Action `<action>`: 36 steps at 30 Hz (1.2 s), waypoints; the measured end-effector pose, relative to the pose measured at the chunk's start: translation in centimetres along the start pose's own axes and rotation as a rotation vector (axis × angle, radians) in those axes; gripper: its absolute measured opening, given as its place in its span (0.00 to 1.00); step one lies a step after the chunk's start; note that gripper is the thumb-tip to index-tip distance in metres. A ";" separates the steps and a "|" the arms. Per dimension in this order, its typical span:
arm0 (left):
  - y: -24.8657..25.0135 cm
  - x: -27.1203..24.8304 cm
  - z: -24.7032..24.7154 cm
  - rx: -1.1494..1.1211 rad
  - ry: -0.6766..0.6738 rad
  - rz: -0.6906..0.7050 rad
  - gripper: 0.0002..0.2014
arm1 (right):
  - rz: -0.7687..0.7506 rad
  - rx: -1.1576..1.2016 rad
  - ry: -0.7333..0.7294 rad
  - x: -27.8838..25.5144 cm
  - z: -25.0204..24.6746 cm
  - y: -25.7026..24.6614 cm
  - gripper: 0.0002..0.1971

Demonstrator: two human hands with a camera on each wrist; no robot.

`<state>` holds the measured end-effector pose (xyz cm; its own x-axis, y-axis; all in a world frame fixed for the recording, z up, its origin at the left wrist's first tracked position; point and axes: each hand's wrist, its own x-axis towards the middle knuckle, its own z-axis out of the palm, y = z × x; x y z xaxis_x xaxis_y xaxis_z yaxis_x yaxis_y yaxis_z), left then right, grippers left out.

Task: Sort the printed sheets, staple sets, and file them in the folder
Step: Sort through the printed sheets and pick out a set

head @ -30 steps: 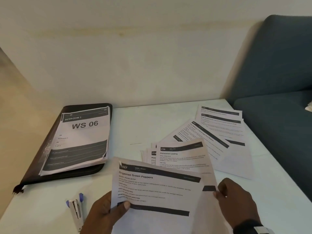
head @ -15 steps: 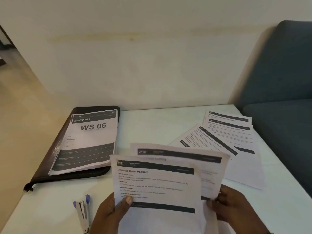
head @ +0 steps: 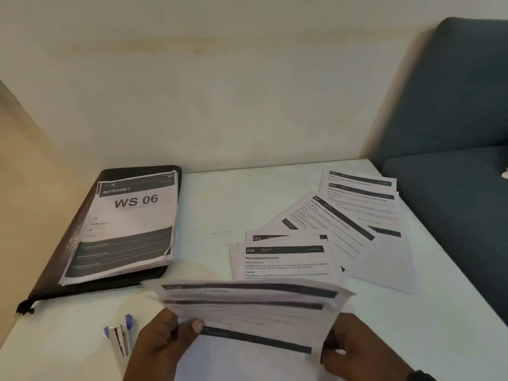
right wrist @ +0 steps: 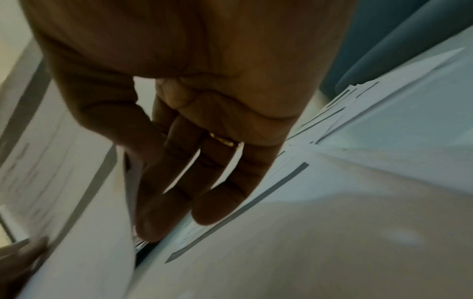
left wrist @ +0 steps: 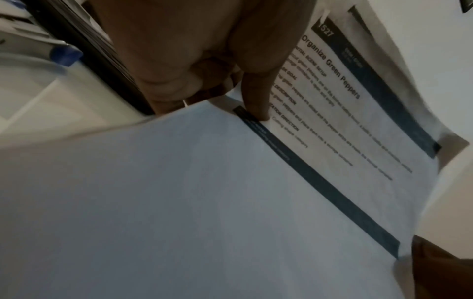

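White tabletop (head: 453,312), blue sofa (head: 453,133) beyond. Your left hand (head: 159,345) and right hand (head: 357,350) both grip a held stack of sheets (head: 247,306) at its side edges. Black folder (head: 49,270) far left, stapler (head: 119,339) beside it, loose sheets (head: 343,224) fanned right.

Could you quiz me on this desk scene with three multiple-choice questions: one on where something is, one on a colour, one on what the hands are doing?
1. Where is the WS 06 sheet?
A. on the black folder
B. on the sofa
C. in the hands

2. What colour are the stapler's end caps?
A. red
B. blue
C. green

3. What is the left hand doing?
A. resting flat on the table
B. gripping the stapler
C. holding the held sheets with the right hand

Answers: 1 A, the sheet lies on the folder. 2 B, both tips are blue. 3 C, its thumb presses the Organize Green Peppers page.
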<state>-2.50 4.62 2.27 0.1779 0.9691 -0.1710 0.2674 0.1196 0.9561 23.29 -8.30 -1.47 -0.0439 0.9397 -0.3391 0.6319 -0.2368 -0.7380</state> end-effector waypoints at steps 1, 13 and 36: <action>0.1 0.1 0.2 -0.012 -0.060 -0.036 0.15 | 0.075 0.104 0.013 0.4 -2.2 -1.2 0.25; 0.1 0.4 0.1 -0.069 -0.126 0.128 0.07 | 0.604 -0.196 0.317 3.2 -4.6 -0.7 0.26; -1.8 1.5 0.1 -0.327 0.001 -0.018 0.13 | -0.012 0.506 0.149 3.1 -5.2 -2.5 0.19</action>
<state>-2.58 5.79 0.24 0.1750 0.9664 -0.1885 -0.0475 0.1995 0.9787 25.65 -3.52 2.36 0.0849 0.9593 -0.2692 0.1773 -0.2804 -0.9434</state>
